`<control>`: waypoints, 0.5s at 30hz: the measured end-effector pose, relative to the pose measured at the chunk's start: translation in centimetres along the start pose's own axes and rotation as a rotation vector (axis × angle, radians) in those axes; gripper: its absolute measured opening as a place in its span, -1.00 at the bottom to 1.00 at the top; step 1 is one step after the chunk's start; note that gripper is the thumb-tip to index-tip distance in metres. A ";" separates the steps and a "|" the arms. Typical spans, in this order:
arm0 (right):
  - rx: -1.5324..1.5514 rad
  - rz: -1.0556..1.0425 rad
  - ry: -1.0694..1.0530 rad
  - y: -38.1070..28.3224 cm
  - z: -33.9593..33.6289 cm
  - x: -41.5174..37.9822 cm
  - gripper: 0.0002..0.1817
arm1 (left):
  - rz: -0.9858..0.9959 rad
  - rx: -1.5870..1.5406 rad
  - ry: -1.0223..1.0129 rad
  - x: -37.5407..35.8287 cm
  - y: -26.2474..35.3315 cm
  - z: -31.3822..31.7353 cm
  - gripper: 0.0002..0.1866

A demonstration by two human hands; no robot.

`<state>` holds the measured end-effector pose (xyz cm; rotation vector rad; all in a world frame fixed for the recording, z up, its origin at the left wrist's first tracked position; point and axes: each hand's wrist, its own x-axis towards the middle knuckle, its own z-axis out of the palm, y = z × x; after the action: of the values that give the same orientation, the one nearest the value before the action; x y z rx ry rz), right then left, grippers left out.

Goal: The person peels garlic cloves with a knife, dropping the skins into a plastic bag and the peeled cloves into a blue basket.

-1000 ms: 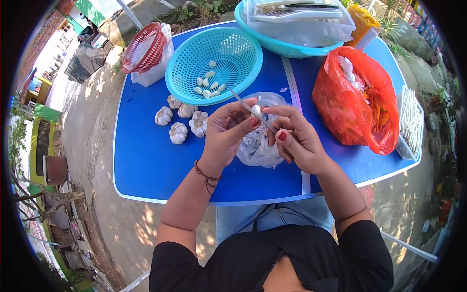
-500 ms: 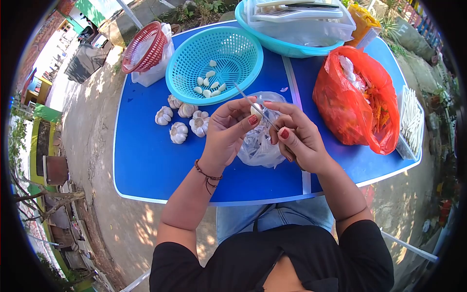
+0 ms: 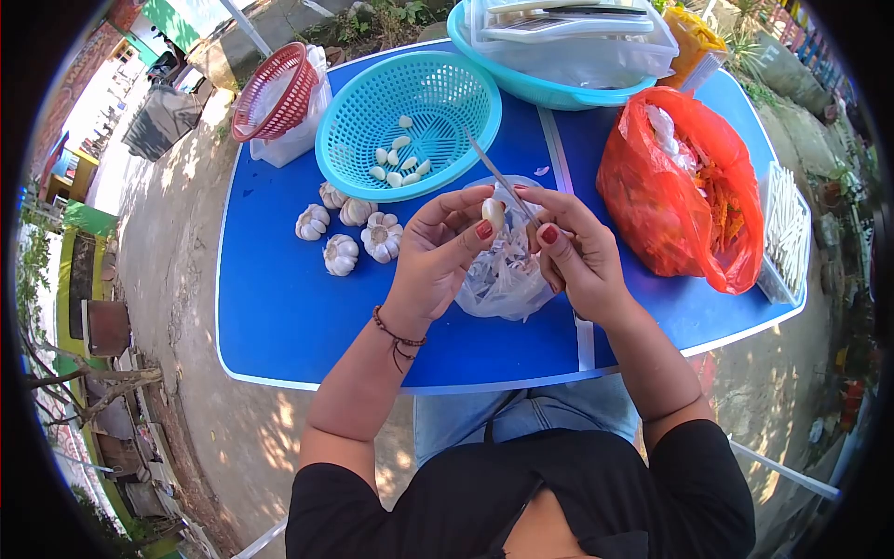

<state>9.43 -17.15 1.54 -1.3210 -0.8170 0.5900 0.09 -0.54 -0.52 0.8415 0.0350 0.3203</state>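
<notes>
- Outdoor spot, sun-dappled concrete; blue surface point(image 3: 298, 321) in front of the seated person. Landmark for all places: the turquoise basket point(image 3: 456, 93), at the far side of the surface.
- Left hand point(image 3: 447, 233): pinching one garlic clove point(image 3: 493, 215) between thumb and fingers, on the person's side of the basket, off its right-hand end. Can't tell if any skin is left on it.
- Right hand point(image 3: 582, 247): gripping a knife point(image 3: 488, 157), handle mostly hidden in the fingers. Farther right of the basket than the left hand.
- Key relation: clove long axis runs roughly away from the person; blade slants past its right side, tip pointing away and left, overlapping the basket's right part in view. Clove just beside the blade, looks like a narrow gap. Left hand has the clove; right-hand fingertips close on its other side.
- Clear plastic bag point(image 3: 503, 289) with pale scraps: below both hands, nearer the person than the basket.
- Whole garlic bulbs point(image 3: 341, 254): clustered on the basket's near side, left of the left hand.
- Loose white cloves point(image 3: 410, 162): inside the basket, near its front wall.
- Red bag point(image 3: 643, 214): well right of the basket. Red strainer point(image 3: 289, 102): just left of it.
</notes>
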 end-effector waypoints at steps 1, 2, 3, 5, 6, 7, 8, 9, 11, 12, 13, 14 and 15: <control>0.029 -0.009 -0.008 0.1 0.0 0.0 -0.63 | -0.002 0.002 -0.001 0.0 0.0 0.0 -0.63; 0.058 -0.018 -0.017 0.2 0.1 0.0 -0.62 | -0.003 0.004 -0.002 0.0 0.1 0.1 -0.63; 0.087 -0.027 -0.026 0.2 0.1 0.0 -0.62 | -0.005 0.006 -0.002 0.1 0.1 0.1 -0.63; 0.137 -0.014 -0.071 0.1 0.1 0.0 -0.60 | 0.020 0.011 -0.012 0.2 0.0 -0.2 -0.63; 0.162 -0.007 -0.094 0.1 0.1 -0.1 -0.59 | 0.033 0.014 -0.016 0.3 -0.1 -0.3 -0.64; 0.161 -0.004 -0.100 -0.1 0.2 -0.1 -0.58 | 0.039 0.009 -0.010 0.3 -0.1 -0.3 -0.64; 0.159 -0.001 -0.106 -0.2 0.4 -0.2 -0.57 | 0.046 0.004 -0.004 0.3 0.0 -0.2 -0.64; 0.158 0.003 -0.112 -0.3 0.4 -0.2 -0.56 | 0.053 -0.002 0.002 0.3 0.0 -0.2 -0.64; 0.132 0.016 -0.131 -0.2 0.4 -0.2 -0.55 | 0.062 0.017 0.001 0.2 0.0 -0.1 -0.65; 0.119 0.022 -0.140 -0.2 0.4 -0.3 -0.54 | 0.067 0.027 0.000 0.2 0.0 -0.1 -0.66; 0.099 0.021 -0.145 -0.2 0.4 -0.3 -0.54 | 0.058 0.034 0.000 0.1 0.0 -0.1 -0.66; 0.077 0.019 -0.151 -0.3 0.4 -0.3 -0.54 | 0.051 0.042 -0.001 0.1 0.0 -0.1 -0.67; 0.056 0.017 -0.156 -0.3 0.4 -0.3 -0.53 | 0.043 0.049 -0.003 0.1 0.0 -0.1 -0.67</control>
<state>8.94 -17.16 1.81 -1.2428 -0.9107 0.7309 0.18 -0.44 -0.55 0.8923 0.0217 0.3601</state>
